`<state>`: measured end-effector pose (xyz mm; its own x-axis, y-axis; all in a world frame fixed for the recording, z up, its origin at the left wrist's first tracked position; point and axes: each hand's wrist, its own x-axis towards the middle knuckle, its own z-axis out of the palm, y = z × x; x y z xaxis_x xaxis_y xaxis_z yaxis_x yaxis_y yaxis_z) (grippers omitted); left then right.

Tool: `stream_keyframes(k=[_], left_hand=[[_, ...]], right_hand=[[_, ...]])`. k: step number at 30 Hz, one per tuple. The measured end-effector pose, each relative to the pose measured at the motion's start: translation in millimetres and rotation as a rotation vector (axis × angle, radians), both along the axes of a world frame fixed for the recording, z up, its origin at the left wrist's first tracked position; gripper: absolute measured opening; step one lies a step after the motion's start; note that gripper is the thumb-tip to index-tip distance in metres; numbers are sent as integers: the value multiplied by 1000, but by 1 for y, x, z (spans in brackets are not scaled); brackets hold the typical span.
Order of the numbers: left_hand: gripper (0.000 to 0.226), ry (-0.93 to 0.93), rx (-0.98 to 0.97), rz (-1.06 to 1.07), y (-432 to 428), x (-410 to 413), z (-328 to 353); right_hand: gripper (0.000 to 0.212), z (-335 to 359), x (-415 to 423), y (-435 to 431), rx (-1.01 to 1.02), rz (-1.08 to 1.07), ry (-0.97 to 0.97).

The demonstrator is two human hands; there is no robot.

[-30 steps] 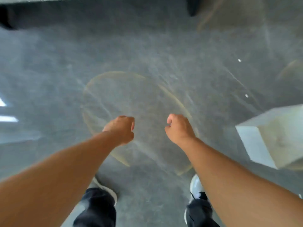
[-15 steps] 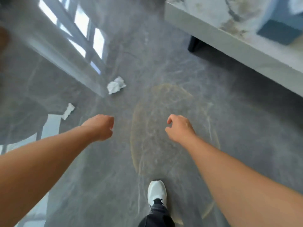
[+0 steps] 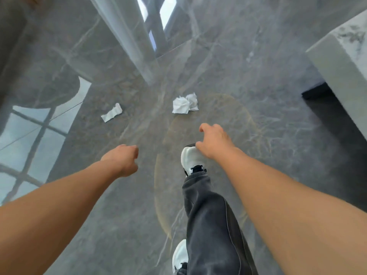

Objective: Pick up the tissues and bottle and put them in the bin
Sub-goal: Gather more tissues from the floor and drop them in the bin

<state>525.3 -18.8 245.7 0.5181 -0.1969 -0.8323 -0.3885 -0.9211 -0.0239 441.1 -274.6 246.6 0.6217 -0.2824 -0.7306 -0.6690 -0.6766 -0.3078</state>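
Two white tissues lie on the glossy grey floor. A crumpled tissue [image 3: 185, 103] sits ahead of me, just beyond my right hand [image 3: 213, 142]. A flatter torn tissue [image 3: 111, 112] lies to its left, beyond my left hand [image 3: 124, 159]. My left hand is curled into a loose fist and holds nothing. My right hand hangs with bent, slightly spread fingers and holds nothing. Both hands are above the floor and apart from the tissues. No bottle and no bin are in view.
A white marble-topped table [image 3: 341, 54] with a dark base stands at the right. My leg in dark trousers and a white shoe [image 3: 190, 157] step forward under my right hand. Window reflections shine on the floor at the left.
I have walked forward: both tissues are now closer and nearer the middle of the view. My right foot has stepped ahead, and my right hand's fingers have loosened.
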Motion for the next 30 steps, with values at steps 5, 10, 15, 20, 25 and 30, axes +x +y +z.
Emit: stream_keyframes(k=[5,10,15,20,25,30], left_hand=[[41,-18,2,241,-17,62,-61],[61,-145,1,507,-20,117,-136],[86,-280,18,596,-7,147,-218],[96,-355,54,742,19,172,-292],[64,-575,88,759,26,180,-322],[17,-411,-109,656,30,171,-297]], right_hand=[[64,-70,87,-2,49,-5,70],[78,-145,142,6,19,142,147],[103,-218,169,11,-41,198,232],[105,-287,184,10,-134,160,206],[58,-307,162,15,-424,260,-85],[19,-295,150,4,-192,247,-97]])
